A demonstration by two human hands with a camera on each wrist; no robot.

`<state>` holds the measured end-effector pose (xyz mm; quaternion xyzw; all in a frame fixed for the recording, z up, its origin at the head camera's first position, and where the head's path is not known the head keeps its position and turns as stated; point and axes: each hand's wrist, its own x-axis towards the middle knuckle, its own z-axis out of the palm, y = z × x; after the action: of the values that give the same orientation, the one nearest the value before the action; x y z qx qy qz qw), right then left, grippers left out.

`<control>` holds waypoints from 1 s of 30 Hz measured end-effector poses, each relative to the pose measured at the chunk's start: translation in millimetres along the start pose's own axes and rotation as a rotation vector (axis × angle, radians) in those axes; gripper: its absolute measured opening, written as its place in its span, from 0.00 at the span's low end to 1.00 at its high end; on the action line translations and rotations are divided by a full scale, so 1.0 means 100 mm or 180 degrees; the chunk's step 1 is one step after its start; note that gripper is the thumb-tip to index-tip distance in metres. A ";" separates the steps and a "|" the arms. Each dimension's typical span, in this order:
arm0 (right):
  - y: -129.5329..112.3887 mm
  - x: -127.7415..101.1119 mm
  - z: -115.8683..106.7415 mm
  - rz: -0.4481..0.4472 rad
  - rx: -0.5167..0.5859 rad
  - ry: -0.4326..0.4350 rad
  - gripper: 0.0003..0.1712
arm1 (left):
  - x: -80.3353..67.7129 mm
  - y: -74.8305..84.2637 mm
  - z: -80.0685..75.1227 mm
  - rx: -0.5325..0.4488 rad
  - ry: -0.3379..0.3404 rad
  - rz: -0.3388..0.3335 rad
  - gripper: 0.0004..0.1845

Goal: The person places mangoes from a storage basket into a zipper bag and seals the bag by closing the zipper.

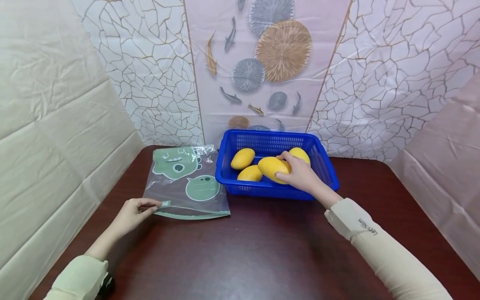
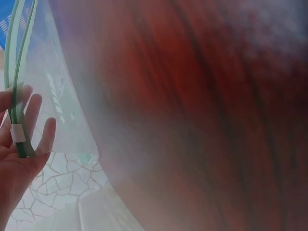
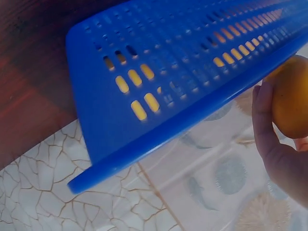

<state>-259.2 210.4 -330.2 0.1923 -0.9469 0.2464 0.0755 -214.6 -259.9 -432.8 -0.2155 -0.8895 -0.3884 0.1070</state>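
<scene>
1. In the head view, the right hand (image 1: 300,175) sits right of the frame's centre, reaching over the near wall of the blue basket (image 1: 326,166); its fingers curl round a yellow mango (image 1: 273,168), gripping it.
2. The held mango lies inside the basket, at its middle, above the near rim.
3. Three other mangoes (image 1: 243,158) lie in the basket: one at the left, one low at the left just beside the held mango, one behind the right hand and partly hidden by it.
4. In the right wrist view, the basket's perforated wall (image 3: 159,72) fills the upper part of the frame, and the thumb and the held mango show at the right edge.
5. The left hand (image 1: 131,214) is in the lower left of the head view, pinching the near left corner of a clear zip bag (image 1: 187,183) at its green sealing strip.
6. The bag lies flat on the dark red counter (image 1: 243,250), just left of the basket, printed with green cartoon shapes.
7. In the left wrist view, the fingers (image 2: 29,120) at the left edge hold the green strip with its small white slider; the rest of that frame is blurred.
8. A patterned backdrop (image 1: 262,62) stands behind the counter.
</scene>
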 end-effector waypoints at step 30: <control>-0.68 -0.20 0.38 -0.0590 0.0398 -0.0124 0.27 | 0.22 0.03 -0.11 -0.0645 0.0134 -0.0122 0.09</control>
<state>-215.7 143.9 -338.1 0.2881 -0.9091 0.2931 0.0675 -232.3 -259.9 -415.8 -0.1999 -0.8472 -0.4829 0.0958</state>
